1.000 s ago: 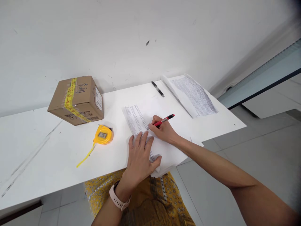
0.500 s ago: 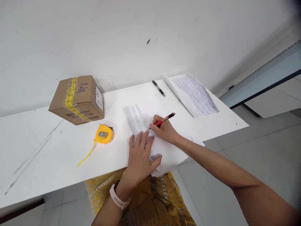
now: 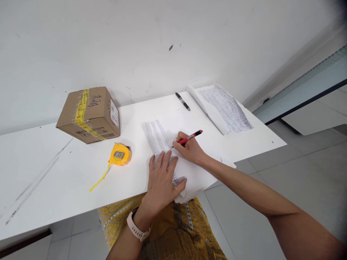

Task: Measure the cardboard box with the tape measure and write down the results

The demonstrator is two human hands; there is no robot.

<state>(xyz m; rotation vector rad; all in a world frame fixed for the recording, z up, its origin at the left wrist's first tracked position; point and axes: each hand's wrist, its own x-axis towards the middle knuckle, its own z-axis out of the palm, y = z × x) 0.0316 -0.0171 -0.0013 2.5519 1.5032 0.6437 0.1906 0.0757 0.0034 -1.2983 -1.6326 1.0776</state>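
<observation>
My right hand (image 3: 189,148) is closed around a red pen (image 3: 191,137) with a black end. The pen's tip meets a white sheet of paper (image 3: 200,169) covered partly with columns of small handwriting. Spread flat on the lower left part of that sheet is my left hand (image 3: 162,177), fingers apart, a pale pink watch band on its wrist. Some of the writing is hidden beneath this hand. The sheet's near edge hangs slightly over the table edge.
A taped cardboard box (image 3: 89,115) stands at the back left of the white table (image 3: 51,173). In front of it lies a yellow tape measure (image 3: 119,154), its strip partly out. A black pen (image 3: 183,101) and an open pad with dense writing (image 3: 225,110) lie toward the wall.
The red pen and my right hand have shifted very slightly. My left hand and the other things stay in place.
</observation>
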